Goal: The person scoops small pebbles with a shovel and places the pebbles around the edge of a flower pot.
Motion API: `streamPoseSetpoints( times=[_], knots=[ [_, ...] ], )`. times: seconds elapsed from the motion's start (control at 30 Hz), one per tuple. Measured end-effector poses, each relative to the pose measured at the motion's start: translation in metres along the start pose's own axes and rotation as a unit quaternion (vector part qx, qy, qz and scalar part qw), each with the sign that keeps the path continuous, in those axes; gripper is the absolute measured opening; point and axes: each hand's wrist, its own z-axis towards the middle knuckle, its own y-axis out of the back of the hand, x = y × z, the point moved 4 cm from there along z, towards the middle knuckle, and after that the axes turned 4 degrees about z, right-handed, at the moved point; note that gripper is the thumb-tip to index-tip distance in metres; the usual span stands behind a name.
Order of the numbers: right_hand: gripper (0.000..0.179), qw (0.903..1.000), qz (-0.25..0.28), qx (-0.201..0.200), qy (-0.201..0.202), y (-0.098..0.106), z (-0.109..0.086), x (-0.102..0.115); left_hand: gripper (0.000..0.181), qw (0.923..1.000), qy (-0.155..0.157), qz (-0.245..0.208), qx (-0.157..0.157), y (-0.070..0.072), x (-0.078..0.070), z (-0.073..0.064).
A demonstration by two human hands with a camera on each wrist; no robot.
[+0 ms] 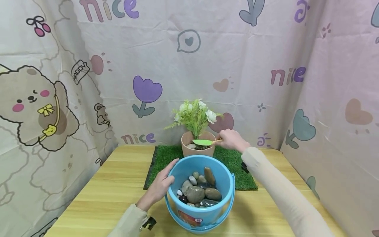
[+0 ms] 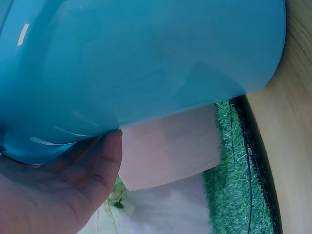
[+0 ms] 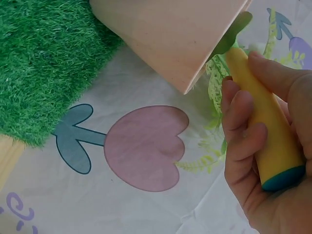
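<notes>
A blue bucket (image 1: 201,215) stands upright near the middle of the table with several smooth stones (image 1: 195,194) inside. My left hand (image 1: 161,184) grips its left rim, the thumb over the edge and the fingers against the outer wall (image 2: 146,63). My right hand (image 1: 232,140) holds a small garden trowel (image 1: 202,142) by its yellow handle (image 3: 268,122). The trowel's green blade lies over the opening of a pale pink flowerpot (image 1: 192,152). White flowers with leaves (image 1: 195,115) stand in the pot, and a pale stone (image 1: 191,145) and dark soil show inside it.
Under the pot lies a green artificial grass mat (image 1: 237,171), partly behind the bucket. The bucket's handle (image 1: 229,210) hangs down at its front. Printed cloth (image 1: 189,65) hangs behind and at both sides of the wooden table (image 1: 118,177).
</notes>
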Motion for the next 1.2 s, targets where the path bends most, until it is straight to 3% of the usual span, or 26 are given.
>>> streamPoseSetpoints(
  times=[0.3, 0.53, 0.73, 0.87, 1.2],
  knots=[
    [0.026, 0.9997, 0.016, 0.003, 0.018, -0.008, -0.015, -0.001, 0.068, 0.9981, 0.032, 0.025, 0.046, 0.004, 0.001, -0.002],
    [0.022, 0.9986, 0.024, -0.017, 0.045, -0.001, -0.029, 0.004, 0.075, 0.9951, 0.008, 0.090, 0.041, 0.009, -0.003, -0.006],
    [0.023, 0.9959, 0.040, -0.045, 0.068, 0.005, -0.041, 0.007, 0.076, 0.9955, 0.004, 0.061, 0.073, 0.012, -0.003, -0.004],
    [0.024, 0.9954, 0.053, -0.056, 0.057, 0.009, -0.050, 0.007, 0.075, 0.9943, -0.008, 0.049, 0.095, 0.011, -0.003, -0.002],
    [0.027, 0.9922, 0.079, -0.085, 0.046, 0.017, -0.069, 0.008, 0.073, 0.9950, -0.018, 0.048, 0.085, 0.008, -0.003, -0.001]
  ],
)
